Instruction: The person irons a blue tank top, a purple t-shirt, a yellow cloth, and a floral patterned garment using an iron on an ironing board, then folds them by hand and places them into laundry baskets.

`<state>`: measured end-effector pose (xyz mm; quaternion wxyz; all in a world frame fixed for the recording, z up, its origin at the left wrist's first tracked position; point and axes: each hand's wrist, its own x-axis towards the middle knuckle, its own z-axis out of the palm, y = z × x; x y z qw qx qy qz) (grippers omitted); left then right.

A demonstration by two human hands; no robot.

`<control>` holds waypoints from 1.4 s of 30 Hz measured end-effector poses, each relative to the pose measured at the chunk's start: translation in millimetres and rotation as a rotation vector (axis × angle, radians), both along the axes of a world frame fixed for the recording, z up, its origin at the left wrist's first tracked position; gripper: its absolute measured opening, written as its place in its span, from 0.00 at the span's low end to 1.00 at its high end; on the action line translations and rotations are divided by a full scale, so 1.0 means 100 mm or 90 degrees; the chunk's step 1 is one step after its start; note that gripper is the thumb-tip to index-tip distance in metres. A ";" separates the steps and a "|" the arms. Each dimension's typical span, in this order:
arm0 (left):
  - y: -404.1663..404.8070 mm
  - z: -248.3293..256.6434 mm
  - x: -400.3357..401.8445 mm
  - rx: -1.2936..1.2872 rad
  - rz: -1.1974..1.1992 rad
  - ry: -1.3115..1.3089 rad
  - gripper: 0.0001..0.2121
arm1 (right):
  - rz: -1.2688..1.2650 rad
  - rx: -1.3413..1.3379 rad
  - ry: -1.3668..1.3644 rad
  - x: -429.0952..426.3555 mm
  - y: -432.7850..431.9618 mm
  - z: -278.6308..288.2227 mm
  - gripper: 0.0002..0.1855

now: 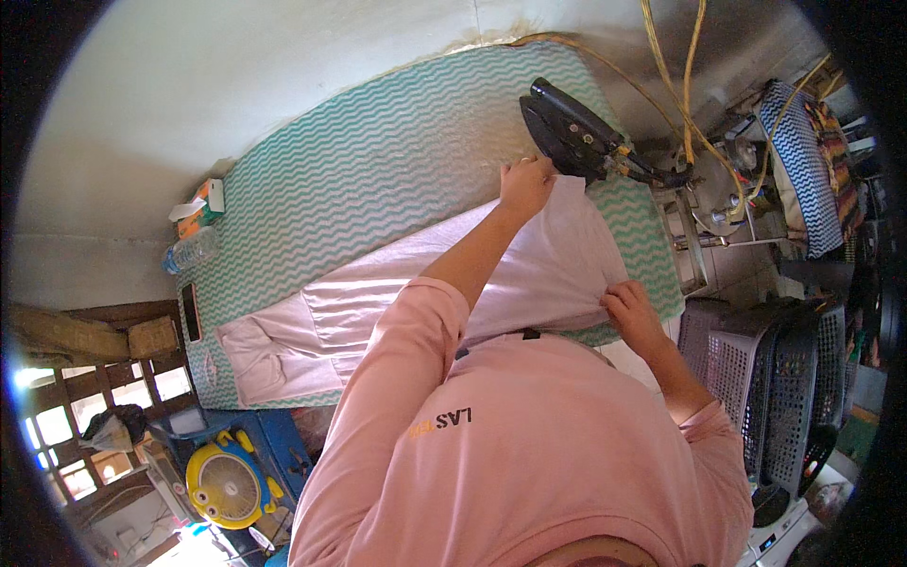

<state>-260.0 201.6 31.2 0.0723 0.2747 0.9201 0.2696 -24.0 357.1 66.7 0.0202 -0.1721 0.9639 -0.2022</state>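
A pale pink garment (567, 248) lies lengthwise on an ironing table covered in green-and-white zigzag cloth (368, 156). Its left part is folded and creased, while the right part is spread flatter. My left hand (528, 188) grips the garment's far right corner, right beside a black iron (567, 131). The iron rests at the back right of the cloth, its cord running off to the right. At the near right edge of the garment, my right hand (633, 315) pinches the fabric between fingers and thumb. My forearm hides part of the garment's middle.
On the left end stand a clear plastic bottle (191, 249), an open small box (202, 207) and a phone (190, 312). Yellowish cords or hoses (687, 85) hang at the right. Plastic baskets (730, 375) stand right of me; a yellow-and-blue fan (230, 485) is lower left.
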 end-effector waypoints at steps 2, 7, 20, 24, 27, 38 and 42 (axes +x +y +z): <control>0.05 -0.04 0.02 0.021 0.022 0.000 0.10 | 0.000 0.001 0.013 -0.01 0.04 0.03 0.15; 0.11 -0.23 0.05 -0.038 0.045 0.002 0.08 | 0.055 0.126 -0.047 -0.22 0.16 0.04 0.15; -0.62 0.09 0.22 0.051 -0.069 0.145 0.11 | -0.178 0.004 0.116 -2.70 0.16 0.27 0.23; -1.46 0.18 0.58 0.027 0.022 0.150 0.09 | -0.203 -0.132 -0.242 -3.11 0.04 0.39 0.24; -1.87 0.17 0.93 0.007 0.054 0.148 0.10 | -0.232 -0.277 -0.315 -3.10 0.11 0.37 0.22; -2.28 0.10 1.75 -0.069 0.128 0.224 0.18 | -0.139 -0.380 -0.129 -2.09 -0.32 1.26 0.18; -2.44 0.23 1.75 -0.035 0.220 0.274 0.16 | 0.020 -0.327 -0.263 -1.81 -0.76 1.37 0.22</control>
